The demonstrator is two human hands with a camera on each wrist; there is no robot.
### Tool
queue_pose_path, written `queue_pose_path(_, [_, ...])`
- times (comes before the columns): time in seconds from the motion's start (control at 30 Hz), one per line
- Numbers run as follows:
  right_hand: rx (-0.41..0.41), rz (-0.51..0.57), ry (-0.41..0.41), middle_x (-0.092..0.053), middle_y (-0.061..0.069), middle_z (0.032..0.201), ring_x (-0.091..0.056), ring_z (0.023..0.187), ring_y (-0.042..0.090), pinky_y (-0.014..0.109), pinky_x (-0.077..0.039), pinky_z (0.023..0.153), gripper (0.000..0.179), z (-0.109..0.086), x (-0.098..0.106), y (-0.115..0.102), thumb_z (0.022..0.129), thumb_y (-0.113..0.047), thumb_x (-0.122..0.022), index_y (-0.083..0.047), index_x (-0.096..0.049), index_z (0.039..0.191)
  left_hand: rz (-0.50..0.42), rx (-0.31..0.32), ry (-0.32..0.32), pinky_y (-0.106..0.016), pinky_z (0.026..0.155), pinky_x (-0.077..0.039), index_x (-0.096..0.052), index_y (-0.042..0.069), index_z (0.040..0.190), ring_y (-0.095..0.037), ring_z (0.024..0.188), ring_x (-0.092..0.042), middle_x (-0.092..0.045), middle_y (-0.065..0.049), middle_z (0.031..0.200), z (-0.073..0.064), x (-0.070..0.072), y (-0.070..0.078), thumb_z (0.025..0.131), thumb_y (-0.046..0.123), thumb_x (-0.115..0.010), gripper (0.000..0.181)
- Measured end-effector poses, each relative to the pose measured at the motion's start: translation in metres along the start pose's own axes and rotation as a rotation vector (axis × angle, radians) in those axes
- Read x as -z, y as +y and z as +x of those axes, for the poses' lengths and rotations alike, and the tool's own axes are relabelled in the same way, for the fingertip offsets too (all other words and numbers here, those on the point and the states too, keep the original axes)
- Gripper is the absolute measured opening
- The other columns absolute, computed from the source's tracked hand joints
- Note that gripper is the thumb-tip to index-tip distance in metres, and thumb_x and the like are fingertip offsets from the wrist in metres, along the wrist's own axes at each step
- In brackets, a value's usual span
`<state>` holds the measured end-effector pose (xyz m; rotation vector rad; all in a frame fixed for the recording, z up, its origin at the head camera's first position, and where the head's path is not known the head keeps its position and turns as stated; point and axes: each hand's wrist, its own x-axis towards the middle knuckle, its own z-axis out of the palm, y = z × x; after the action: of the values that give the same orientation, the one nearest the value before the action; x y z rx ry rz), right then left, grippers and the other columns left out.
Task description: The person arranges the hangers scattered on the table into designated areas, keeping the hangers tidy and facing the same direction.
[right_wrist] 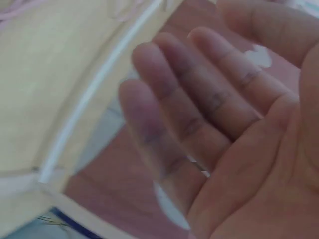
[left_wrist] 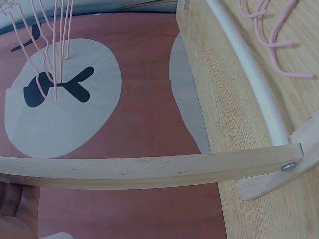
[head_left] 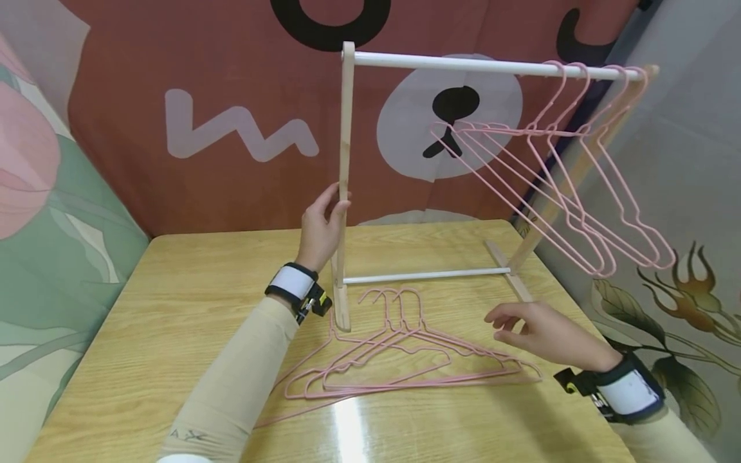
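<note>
A garment rack with wooden posts and white rods stands on the table. My left hand (head_left: 321,226) holds its left wooden post (head_left: 345,135), thumb on the near side and fingers partly hidden behind. In the left wrist view the wooden post (left_wrist: 124,169) runs across, with part of the hand at the lower left. My right hand (head_left: 550,331) hovers over the table's right side, holding nothing; its fingers (right_wrist: 159,82) are loosely bent in the right wrist view. Several pink clothes hangers (head_left: 570,206) hang at the right end of the top rod (head_left: 463,63).
More pink hangers (head_left: 399,331) lie overlapping on the wooden table (head_left: 191,308), in front of the rack. A white lower rod (head_left: 428,276) joins the rack's two sides near the tabletop. Behind hangs a reddish-brown patterned cloth (head_left: 231,193); a floral one (head_left: 683,276) is at the right.
</note>
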<state>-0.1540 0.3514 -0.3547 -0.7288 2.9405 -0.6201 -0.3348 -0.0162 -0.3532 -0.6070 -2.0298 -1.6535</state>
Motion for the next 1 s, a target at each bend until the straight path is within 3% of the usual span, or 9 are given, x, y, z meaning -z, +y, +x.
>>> queue_pose_path(0.2, [0.018,0.136,-0.014,-0.071,0.002,0.109,-0.064,0.094,0.010,0.028,-0.055,0.071,0.025,-0.009,-0.027,0.034,0.096,-0.018,-0.073,-0.009,-0.070,0.119,-0.003,-0.005,-0.001,-0.041,0.088,-0.056,-0.056,0.002,0.143,-0.026,0.109,-0.066,-0.068,-0.018,0.124,0.000,-0.001,0.000,0.104,0.017,-0.058,0.042])
queue_pose_path(0.4, [0.021,0.192,-0.009,-0.070,0.013,0.113,-0.063,0.097,0.020,0.032,-0.055,0.074,0.032,-0.015,-0.047,0.059,0.096,-0.017,-0.073,-0.001,-0.067,0.123,-0.001,-0.006,0.000,-0.038,0.085,-0.055,-0.057,0.002,0.142,-0.025,0.109,-0.067,-0.069,-0.015,0.123,0.000,-0.001,0.000,0.104,0.016,-0.058,0.041])
queue_pose_path(0.73, [-0.004,0.203,-0.059,-0.065,-0.003,0.095,-0.059,0.086,0.007,0.026,-0.054,0.071,0.027,-0.014,-0.071,0.077,0.090,-0.012,-0.078,-0.003,-0.069,0.115,-0.011,-0.017,-0.003,-0.036,0.082,-0.054,-0.057,0.002,0.142,-0.025,0.109,-0.067,-0.069,-0.015,0.123,0.000,0.000,-0.002,0.105,0.016,-0.058,0.040])
queue_pose_path(0.9, [-0.074,0.215,-0.129,-0.066,-0.004,0.092,-0.059,0.082,0.004,0.026,-0.053,0.069,0.024,-0.014,-0.075,0.076,0.090,-0.015,-0.079,-0.006,-0.070,0.111,-0.013,-0.023,-0.005,-0.038,0.085,-0.055,-0.056,0.001,0.143,-0.025,0.110,-0.066,-0.069,-0.017,0.124,0.000,0.000,-0.002,0.105,0.018,-0.057,0.042])
queue_pose_path(1.0, [-0.091,0.178,-0.129,-0.066,-0.007,0.090,-0.059,0.081,0.003,0.026,-0.053,0.069,0.019,-0.013,-0.075,0.076,0.088,-0.014,-0.080,-0.010,-0.069,0.104,-0.013,-0.025,-0.006,-0.039,0.086,-0.055,-0.056,0.001,0.143,-0.025,0.110,-0.066,-0.068,-0.018,0.124,0.000,0.000,-0.002,0.105,0.019,-0.057,0.042])
